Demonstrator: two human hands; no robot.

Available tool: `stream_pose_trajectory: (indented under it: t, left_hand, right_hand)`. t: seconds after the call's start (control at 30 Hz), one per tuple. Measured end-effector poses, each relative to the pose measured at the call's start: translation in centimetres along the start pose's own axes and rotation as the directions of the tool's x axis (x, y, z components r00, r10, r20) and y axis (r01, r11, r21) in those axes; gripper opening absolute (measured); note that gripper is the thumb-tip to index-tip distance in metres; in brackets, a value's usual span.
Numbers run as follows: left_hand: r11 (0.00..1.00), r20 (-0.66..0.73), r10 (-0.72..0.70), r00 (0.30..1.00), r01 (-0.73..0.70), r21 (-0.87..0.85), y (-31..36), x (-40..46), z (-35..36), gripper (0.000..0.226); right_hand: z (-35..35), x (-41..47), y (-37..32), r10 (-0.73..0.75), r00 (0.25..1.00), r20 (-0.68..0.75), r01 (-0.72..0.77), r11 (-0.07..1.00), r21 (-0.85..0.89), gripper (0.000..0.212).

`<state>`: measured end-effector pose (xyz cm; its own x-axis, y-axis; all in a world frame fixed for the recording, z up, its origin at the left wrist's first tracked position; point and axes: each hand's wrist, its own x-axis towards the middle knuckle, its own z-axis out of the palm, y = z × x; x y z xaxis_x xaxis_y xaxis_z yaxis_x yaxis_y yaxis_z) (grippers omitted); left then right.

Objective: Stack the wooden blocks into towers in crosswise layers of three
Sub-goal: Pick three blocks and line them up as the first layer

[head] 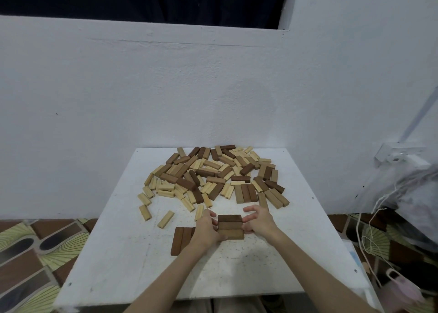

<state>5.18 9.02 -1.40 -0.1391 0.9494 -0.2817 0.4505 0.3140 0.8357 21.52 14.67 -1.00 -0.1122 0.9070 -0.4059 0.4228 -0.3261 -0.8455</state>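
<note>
Brown wooden blocks, three side by side, form a layer [230,227] near the table's [123,265] six o'clock edge. The left hand [206,229] at nine o'clock of it and the right hand [258,220] at three o'clock press curled fingers against its ends, apparently squeezing the blocks flush so a crosswise layer can sit level on top. Just beyond the left hand lies another dark row of blocks [182,240], lengthwise. The loose pile [213,175] waits toward twelve o'clock, within easy reach.
</note>
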Motion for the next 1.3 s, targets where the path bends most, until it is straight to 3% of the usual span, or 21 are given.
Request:
stream_pose_trajectory:
  t: [0.9, 1.3]
  left_hand:
    - [0.989, -0.077, -0.015, 0.997, 0.004, -0.145, -0.16, -0.32, 0.38, 0.052]
    - [0.991, -0.063, -0.036, 0.997, 0.028, -0.128, 0.23, 0.18, 0.20, 0.044]
  right_hand:
    - [0.31, -0.27, 0.73, -0.003, 0.998, -0.055, 0.009, 0.993, 0.115, 0.048]
    - [0.64, -0.55, 0.80, -0.003, 0.996, -0.093, 0.016, 0.991, 0.131, 0.044]
